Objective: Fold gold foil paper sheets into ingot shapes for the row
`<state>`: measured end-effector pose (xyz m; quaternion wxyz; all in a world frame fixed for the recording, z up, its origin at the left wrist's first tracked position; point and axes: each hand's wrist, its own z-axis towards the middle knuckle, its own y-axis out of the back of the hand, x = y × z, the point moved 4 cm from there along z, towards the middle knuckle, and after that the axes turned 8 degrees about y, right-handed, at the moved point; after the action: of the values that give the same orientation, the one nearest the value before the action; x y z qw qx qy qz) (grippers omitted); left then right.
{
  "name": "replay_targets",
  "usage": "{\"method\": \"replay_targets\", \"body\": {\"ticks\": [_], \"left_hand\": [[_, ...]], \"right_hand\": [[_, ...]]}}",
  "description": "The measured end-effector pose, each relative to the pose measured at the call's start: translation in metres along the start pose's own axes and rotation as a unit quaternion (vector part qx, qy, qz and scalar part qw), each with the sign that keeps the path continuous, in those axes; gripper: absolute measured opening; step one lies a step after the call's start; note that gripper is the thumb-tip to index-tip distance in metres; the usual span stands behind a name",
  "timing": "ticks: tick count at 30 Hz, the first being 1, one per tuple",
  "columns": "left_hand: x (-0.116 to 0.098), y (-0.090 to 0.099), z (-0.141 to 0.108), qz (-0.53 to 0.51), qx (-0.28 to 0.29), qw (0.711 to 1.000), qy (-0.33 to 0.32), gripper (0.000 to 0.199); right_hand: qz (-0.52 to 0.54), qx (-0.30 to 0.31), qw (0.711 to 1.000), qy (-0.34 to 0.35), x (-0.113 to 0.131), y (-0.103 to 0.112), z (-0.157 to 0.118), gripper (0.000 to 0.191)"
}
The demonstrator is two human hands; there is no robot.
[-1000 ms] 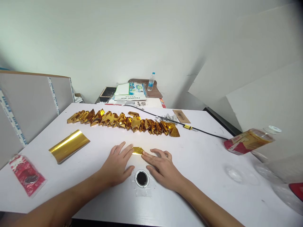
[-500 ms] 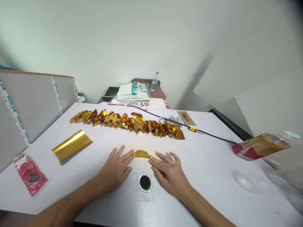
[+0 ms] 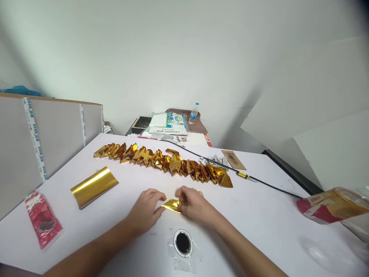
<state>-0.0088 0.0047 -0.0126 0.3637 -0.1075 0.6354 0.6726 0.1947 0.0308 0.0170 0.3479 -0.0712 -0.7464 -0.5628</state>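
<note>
A small folded piece of gold foil paper (image 3: pixel 172 205) is between my hands, above the white table. The fingers of my left hand (image 3: pixel 147 209) are curled, with thumb and forefinger at its left corner. On the right end, my right hand (image 3: pixel 194 204) pinches the foil between thumb and curled fingers. Beyond the hands, a long row of folded gold foil pieces (image 3: pixel 157 158) crosses the table. A curved stack of flat gold foil sheets (image 3: pixel 94 187) lies to the left.
Nearer me is a round black disc with a white rim (image 3: pixel 183 243). A red packet (image 3: pixel 44 221) lies at the left, a black cable (image 3: pixel 271 186) runs right, and a tilted bottle (image 3: pixel 331 204) is at the right. A partition (image 3: pixel 63 125) borders the left side.
My fingers were spread flat at the foil piece's ends; now both hands have curled and grip it by its ends. The whole view has shifted slightly, moving the table lower in the picture.
</note>
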Motion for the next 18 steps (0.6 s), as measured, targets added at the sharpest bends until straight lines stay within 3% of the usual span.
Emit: {"method": "replay_targets", "body": {"ticks": [3,5,10,18], "left_hand": [[0.009,0.001,0.005,-0.062,-0.003,0.997,0.045,0.047],[0.011,0.001,0.008,-0.078,0.006,0.996,0.048,0.054],[-0.004,-0.001,0.013,-0.033,0.039,0.999,-0.018,0.017],[-0.016,-0.001,0.010,0.016,0.031,0.999,-0.034,0.016]], "right_hand": [[-0.004,0.036,0.999,0.025,0.003,-0.002,-0.001,0.037],[-0.016,0.049,0.998,0.048,0.006,-0.004,-0.003,0.024],[-0.015,-0.013,0.998,0.066,0.010,-0.012,-0.014,0.021],[-0.010,-0.064,0.998,0.012,0.006,-0.026,-0.023,0.004]]}}
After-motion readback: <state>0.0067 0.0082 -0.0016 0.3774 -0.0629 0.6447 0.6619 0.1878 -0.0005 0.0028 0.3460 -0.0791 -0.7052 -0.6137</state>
